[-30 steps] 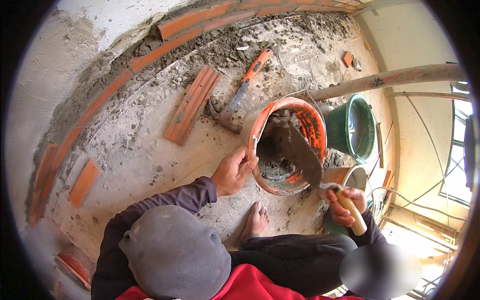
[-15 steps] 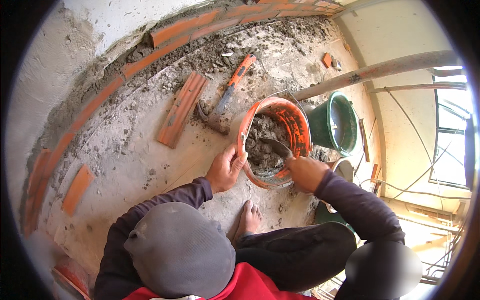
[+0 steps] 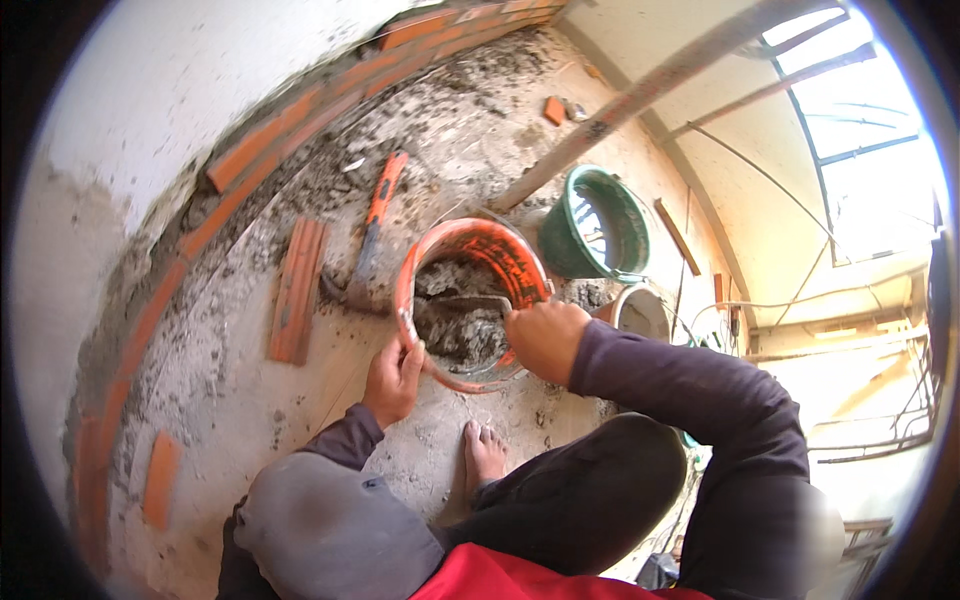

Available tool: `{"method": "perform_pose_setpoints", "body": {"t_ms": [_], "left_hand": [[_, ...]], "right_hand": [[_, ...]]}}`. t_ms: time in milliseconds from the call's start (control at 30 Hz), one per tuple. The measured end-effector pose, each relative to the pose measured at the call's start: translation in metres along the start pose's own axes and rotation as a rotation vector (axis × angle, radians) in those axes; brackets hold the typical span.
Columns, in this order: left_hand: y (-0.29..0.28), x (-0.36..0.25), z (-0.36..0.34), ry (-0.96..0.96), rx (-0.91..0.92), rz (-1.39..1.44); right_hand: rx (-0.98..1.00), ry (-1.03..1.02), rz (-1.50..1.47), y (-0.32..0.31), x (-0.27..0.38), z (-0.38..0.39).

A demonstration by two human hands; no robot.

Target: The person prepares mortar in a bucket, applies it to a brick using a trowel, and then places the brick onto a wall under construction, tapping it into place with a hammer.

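Observation:
An orange bucket [image 3: 469, 226] stands in front of me with grey, lumpy mortar [image 3: 462, 338] inside. My left hand [image 3: 394, 380] grips its near-left rim, thumb up. Over the right side of the rim, my right hand [image 3: 547, 340] is closed on a trowel; its handle is hidden by my fingers, and the blade [image 3: 464, 302] lies down in the mortar. An orange-and-black handled tool [image 3: 385, 192] with a muddy head lies just left of the bucket. A ridged terracotta piece [image 3: 297, 290] rests farther left.
A brick course [image 3: 251, 145] runs along the left wall. A green bucket [image 3: 625, 232] and another bucket [image 3: 643, 315] stand at right. A long pole [image 3: 610, 115] slants toward a bright window. Loose brick pieces [image 3: 160, 480] lie on the mortar-spattered floor [image 3: 372, 455]. My bare foot shows below.
The trowel has gone from raised over the bucket's right rim down into the mortar, my right hand moving inward with it. The view has shifted, swinging the surroundings round.

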State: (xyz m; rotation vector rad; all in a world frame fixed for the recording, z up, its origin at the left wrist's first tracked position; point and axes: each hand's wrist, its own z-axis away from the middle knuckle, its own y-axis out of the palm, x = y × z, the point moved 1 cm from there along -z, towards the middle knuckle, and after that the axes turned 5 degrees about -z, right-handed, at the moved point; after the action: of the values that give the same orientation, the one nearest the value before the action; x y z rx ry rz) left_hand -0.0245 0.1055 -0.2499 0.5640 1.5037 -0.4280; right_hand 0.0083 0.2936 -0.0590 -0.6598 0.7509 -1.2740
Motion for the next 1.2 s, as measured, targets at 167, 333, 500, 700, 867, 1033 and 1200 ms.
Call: {"method": "perform_pose_setpoints", "body": {"t_ms": [167, 333, 500, 700, 867, 1033, 1200], "left_hand": [[0.005, 0.004, 0.0, -0.004, 0.051, 0.016], [0.001, 0.0, -0.002, 0.012, 0.08, -0.006], [-0.012, 0.014, 0.005, -0.063, 0.072, 0.029], [0.003, 0.016, -0.002, -0.028, 0.112, 0.061], [-0.008, -0.005, -0.002, -0.086, 0.178, -0.126], [-0.054, -0.005, -0.022, -0.089, 0.234, -0.227], [-0.068, -0.047, -0.068, -0.162, 0.479, -0.436]], "right_hand": [[-0.11, -0.027, -0.014, -0.022, -0.006, 0.049], [0.116, 0.005, -0.039, 0.018, -0.002, -0.014], [0.059, -0.038, 0.023, -0.047, -0.01, 0.028], [0.25, 0.035, -0.08, 0.012, 0.0, -0.022], [0.305, -0.038, -0.111, -0.004, -0.005, -0.029], [-0.057, -0.272, -0.488, -0.048, -0.052, 0.031], [-0.771, -0.426, -1.109, 0.009, -0.067, 0.034]]}}
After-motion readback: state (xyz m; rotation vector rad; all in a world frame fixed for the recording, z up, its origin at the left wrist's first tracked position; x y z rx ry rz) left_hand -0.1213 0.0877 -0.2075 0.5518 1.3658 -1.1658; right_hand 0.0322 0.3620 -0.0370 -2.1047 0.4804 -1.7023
